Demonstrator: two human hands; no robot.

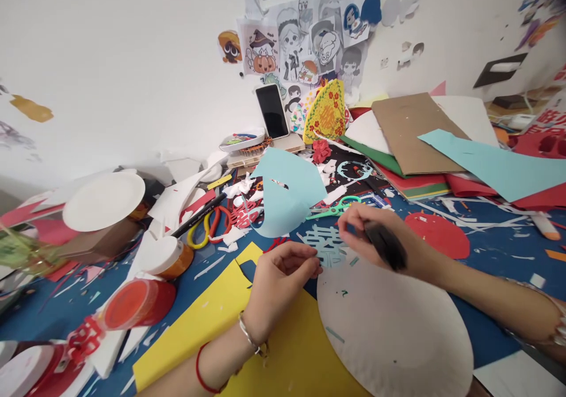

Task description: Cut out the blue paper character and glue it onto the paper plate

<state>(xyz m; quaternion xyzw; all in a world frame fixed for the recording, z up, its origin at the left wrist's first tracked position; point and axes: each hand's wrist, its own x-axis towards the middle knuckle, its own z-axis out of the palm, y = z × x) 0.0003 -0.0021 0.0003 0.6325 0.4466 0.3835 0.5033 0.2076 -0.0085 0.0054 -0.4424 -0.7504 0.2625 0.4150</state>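
My left hand (283,285) pinches the lower left edge of a light blue paper cut-out (325,243) shaped like an openwork Chinese character. My right hand (369,232) is closed round a thick black-handled tool (387,246); its working end is hidden by the fingers, so I cannot tell its exact kind. These fingers are beside the cut-out's right edge; whether they touch it is unclear. Below both hands lies a white paper plate (398,338) with small blue-green scraps on it. It overlaps a large yellow sheet (194,326).
Beyond my hands lie a pale blue sheet (287,190) and green-handled scissors (340,207). Red and yellow scissor handles (221,223) are at left, near tubs with red (141,302) and orange contents. Stacked coloured paper and brown cardboard (415,131) fill the right back. A phone (272,111) leans against the wall.
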